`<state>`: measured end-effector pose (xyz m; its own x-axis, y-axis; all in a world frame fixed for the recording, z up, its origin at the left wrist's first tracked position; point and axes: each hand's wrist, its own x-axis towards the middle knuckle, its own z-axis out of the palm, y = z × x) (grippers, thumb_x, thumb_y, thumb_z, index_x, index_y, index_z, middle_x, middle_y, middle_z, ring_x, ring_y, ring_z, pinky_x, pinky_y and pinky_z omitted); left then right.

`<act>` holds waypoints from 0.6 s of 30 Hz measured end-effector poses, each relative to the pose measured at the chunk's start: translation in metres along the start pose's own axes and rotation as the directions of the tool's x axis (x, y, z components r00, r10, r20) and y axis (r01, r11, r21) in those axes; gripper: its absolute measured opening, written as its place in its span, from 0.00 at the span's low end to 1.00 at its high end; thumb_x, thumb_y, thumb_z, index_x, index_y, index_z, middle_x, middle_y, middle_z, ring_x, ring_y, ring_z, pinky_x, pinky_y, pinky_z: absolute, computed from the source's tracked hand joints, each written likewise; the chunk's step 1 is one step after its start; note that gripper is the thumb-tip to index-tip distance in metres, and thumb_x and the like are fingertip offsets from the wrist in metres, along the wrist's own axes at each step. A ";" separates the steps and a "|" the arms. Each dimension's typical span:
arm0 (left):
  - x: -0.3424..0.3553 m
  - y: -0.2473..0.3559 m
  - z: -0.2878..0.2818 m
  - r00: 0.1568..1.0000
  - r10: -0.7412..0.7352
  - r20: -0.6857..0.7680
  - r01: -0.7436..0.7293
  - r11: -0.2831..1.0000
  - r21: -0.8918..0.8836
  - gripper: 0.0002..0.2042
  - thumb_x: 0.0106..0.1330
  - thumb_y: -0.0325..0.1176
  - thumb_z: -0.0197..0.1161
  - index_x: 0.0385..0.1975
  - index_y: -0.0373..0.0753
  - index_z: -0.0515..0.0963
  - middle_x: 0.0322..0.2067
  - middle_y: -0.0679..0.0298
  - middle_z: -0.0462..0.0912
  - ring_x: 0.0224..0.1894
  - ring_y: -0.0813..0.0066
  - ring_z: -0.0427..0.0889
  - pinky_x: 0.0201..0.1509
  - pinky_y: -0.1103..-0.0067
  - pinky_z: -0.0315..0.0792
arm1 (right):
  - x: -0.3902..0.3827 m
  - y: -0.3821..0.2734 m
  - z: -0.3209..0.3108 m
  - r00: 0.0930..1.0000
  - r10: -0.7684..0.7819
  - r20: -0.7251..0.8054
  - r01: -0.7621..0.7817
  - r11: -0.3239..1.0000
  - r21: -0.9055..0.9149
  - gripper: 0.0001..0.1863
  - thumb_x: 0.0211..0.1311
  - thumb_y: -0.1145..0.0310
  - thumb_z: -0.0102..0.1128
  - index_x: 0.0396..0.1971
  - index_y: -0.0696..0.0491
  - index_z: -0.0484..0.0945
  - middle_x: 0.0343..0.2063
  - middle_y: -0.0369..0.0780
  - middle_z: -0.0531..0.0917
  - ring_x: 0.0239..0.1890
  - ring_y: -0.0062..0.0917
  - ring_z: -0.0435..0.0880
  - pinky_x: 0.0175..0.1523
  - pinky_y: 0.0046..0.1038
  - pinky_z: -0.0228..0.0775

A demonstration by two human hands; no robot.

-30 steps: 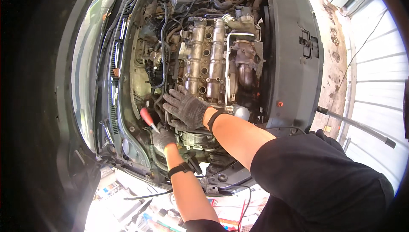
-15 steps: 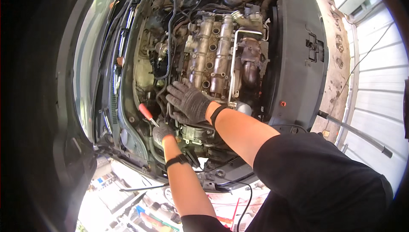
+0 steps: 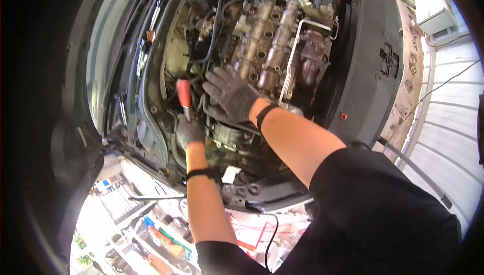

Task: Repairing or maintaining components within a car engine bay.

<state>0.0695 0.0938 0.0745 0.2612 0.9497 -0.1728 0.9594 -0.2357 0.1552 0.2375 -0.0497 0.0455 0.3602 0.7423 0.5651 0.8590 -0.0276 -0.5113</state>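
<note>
My left hand [image 3: 190, 130], in a grey glove, is closed around the lower end of a tool with a red handle [image 3: 183, 93] and a short metal shank. The handle points up and away from me; the tool's lower end is hidden in my fingers. My right hand [image 3: 229, 96], gloved in dark grey, lies palm down with its fingers outstretched, over dark hoses at the near left edge of the engine [image 3: 264, 48]. Below it sits a round metal housing [image 3: 231, 136]. Whether the right palm presses on anything is hidden.
A bent silver pipe [image 3: 292, 63] runs along the engine's right side. The car's dark front panel [image 3: 360, 63] lies beyond it. At left are the cowl and windshield edge [image 3: 146, 48]. A black hose [image 3: 218, 22] crosses the bay. Cluttered tools [image 3: 161, 239] lie below the fender.
The tool's red handle has swung from leaning left to nearly upright. My left hand has turned with it. My right hand stays over the hoses; the whole view has shifted and tilted.
</note>
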 end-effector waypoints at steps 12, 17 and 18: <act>-0.015 -0.014 0.000 0.808 0.532 0.253 -0.588 0.756 0.289 0.13 0.70 0.37 0.59 0.49 0.42 0.83 0.50 0.49 0.86 0.52 0.44 0.84 0.53 0.59 0.78 | -0.002 0.012 -0.003 0.992 0.008 0.124 -0.003 0.999 -0.041 0.40 0.59 0.45 0.64 0.66 0.56 0.73 0.68 0.53 0.72 0.72 0.50 0.67 0.73 0.60 0.54; -0.005 -0.019 0.016 0.985 0.109 -0.132 -0.119 0.990 -0.075 0.21 0.70 0.53 0.60 0.42 0.39 0.87 0.38 0.45 0.88 0.43 0.41 0.87 0.49 0.55 0.78 | -0.003 -0.002 -0.002 0.998 0.034 0.048 -0.033 0.999 -0.019 0.40 0.60 0.45 0.64 0.67 0.56 0.72 0.68 0.53 0.72 0.72 0.50 0.67 0.74 0.58 0.55; 0.016 -0.027 0.007 0.987 0.008 -0.157 0.006 0.996 0.092 0.27 0.72 0.57 0.56 0.42 0.35 0.86 0.38 0.42 0.87 0.43 0.40 0.87 0.48 0.54 0.78 | 0.008 -0.009 -0.006 0.999 0.022 0.050 -0.022 1.000 0.001 0.40 0.60 0.45 0.64 0.67 0.56 0.72 0.68 0.53 0.72 0.72 0.50 0.67 0.74 0.58 0.55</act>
<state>0.0490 0.1141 0.0609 0.2493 0.9683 -0.0162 0.9667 -0.2478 0.0641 0.2347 -0.0471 0.0583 0.3603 0.7740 0.5207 0.8506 -0.0434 -0.5241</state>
